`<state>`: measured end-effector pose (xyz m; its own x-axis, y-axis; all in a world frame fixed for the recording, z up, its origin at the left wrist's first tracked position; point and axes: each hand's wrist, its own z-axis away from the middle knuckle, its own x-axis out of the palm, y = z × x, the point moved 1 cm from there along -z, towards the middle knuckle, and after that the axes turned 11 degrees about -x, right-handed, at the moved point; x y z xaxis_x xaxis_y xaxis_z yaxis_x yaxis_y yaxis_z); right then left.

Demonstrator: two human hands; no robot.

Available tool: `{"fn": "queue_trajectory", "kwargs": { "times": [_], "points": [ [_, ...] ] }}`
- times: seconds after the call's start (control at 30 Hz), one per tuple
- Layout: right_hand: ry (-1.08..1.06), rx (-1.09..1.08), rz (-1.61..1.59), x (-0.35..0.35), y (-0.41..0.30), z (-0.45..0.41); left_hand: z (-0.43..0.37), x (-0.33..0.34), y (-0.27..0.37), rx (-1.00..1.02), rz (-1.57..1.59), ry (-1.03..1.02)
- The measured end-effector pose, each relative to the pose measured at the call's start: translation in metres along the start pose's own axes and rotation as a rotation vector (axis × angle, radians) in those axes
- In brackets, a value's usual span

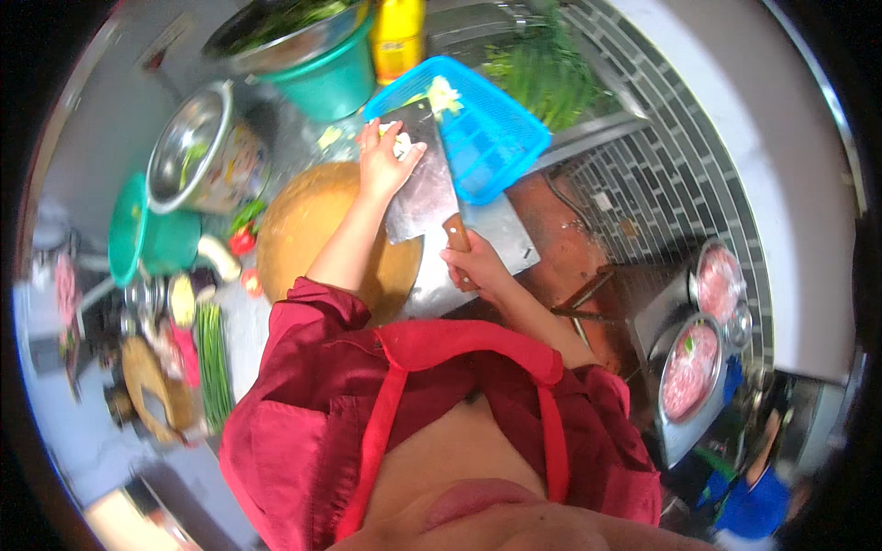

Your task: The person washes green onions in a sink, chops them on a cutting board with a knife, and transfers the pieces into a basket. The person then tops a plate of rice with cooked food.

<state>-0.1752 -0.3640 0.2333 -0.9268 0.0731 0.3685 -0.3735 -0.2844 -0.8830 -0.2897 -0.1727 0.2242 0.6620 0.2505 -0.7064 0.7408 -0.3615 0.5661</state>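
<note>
In my right hand [479, 265] is the wooden handle [456, 234] of a broad cleaver. Its wide blade [427, 182] lies flat, pointing away from me, with the tip over the near rim of a blue plastic basket [493, 155]. My left hand [388, 160] presses pale chopped vegetable pieces [402, 144] onto the blade, fingers spread over them. More pale pieces [444, 96] lie in the basket's far end. Below my left forearm stands a thick round wooden chopping block [310, 220]. Scraps [329, 136] lie on the metal table beyond it.
A steel bowl of greens [289, 31] sits on a green tub [327, 76] beside a yellow bottle [398, 41]. Scallions [551, 86] fill a sink at the far right. Red peppers [242, 237] and long green stalks [215, 365] lie left. Meat bowls [689, 368] stand right; a person [751, 506] is behind.
</note>
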Motion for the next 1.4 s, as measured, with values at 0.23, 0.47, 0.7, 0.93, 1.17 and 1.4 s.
{"fn": "queue_trajectory", "kwargs": {
  "times": [0.23, 0.47, 0.7, 0.93, 1.17, 1.4],
  "points": [
    [0.187, -0.144, 0.022, -0.012, -0.027, -0.010, -0.082, 0.089, -0.006, 0.136, 0.164, 0.016],
    [0.199, -0.032, 0.201, -0.055, -0.005, 0.067, -0.119, 0.102, -0.029, 0.192, -0.055, -0.042],
    [-0.295, 0.119, 0.122, -0.040, 0.036, 0.021, -0.140, 0.043, -0.026, 0.024, 0.015, -0.204],
    [-0.557, 0.339, 0.360, -0.018, 0.043, -0.062, -0.124, -0.002, -0.022, 0.056, 0.103, -0.351],
    [-0.693, -0.172, 1.054, -0.050, -0.004, -0.082, -0.112, -0.007, -0.015, -0.151, 0.063, -0.585],
    [-0.078, -0.016, 0.373, -0.273, -0.142, -0.171, -0.141, 0.068, 0.043, -0.004, 0.103, -0.488]
  ]
}}
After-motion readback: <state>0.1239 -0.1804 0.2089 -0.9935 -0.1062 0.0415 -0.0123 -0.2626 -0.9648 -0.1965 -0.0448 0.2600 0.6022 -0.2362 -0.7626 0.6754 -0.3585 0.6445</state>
